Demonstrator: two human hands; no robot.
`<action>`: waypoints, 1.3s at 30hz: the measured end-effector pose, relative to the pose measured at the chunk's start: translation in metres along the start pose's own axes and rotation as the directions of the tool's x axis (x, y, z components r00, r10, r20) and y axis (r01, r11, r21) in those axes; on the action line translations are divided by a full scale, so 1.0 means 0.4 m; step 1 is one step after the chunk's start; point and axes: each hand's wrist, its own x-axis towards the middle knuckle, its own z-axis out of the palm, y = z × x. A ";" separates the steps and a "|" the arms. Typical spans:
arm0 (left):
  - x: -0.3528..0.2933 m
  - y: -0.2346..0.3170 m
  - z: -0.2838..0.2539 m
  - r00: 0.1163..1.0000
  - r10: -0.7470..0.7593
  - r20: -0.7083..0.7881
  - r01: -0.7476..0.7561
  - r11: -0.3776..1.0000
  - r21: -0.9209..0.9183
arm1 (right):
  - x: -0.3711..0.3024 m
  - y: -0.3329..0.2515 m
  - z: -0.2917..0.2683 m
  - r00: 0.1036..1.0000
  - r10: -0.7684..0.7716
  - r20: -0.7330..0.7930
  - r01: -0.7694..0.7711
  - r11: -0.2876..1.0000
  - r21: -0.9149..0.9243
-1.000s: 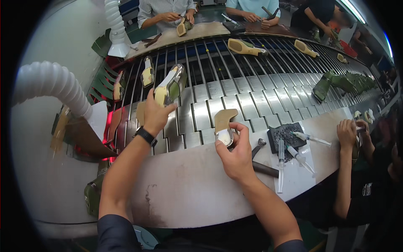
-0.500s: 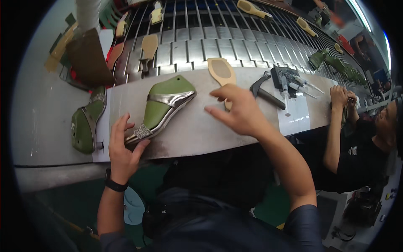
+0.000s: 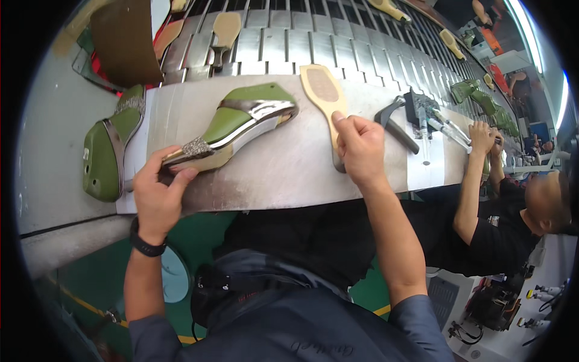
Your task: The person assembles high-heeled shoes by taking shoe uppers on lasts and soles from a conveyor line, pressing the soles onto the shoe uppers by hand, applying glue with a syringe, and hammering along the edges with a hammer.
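Note:
A green shoe last (image 3: 249, 114) with a silver strap and a glittery band lies tilted on the worktop, its pale underside partly turned into view. My left hand (image 3: 158, 196) is closed on its narrow glittery end, thumb below and fingers above. My right hand (image 3: 360, 148) grips the lower, narrow part of a beige shoe sole (image 3: 321, 84); the sole's broad end with a tan patch points away from me. A second green shoe last (image 3: 107, 160), also strapped and glittery, stands left of my left hand.
Right of the sole lie a dark-handled hammer (image 3: 400, 134) and several syringes (image 3: 449, 127) by a black block. Behind the metal worktop (image 3: 271, 181) runs a slatted conveyor (image 3: 274, 45) with soles on it. A co-worker (image 3: 506, 223) sits at the right. A brown panel (image 3: 123, 45) stands back left.
My left hand has closed on the narrow end of the last and tipped it, showing more underside. My right hand, open before, has moved onto the sole. The view has shifted.

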 end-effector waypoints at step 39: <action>0.189 0.347 0.218 0.845 0.229 0.484 0.320 0.509 -0.799 | -0.260 -0.059 -0.039 0.997 -0.075 -0.016 0.075 0.896 0.437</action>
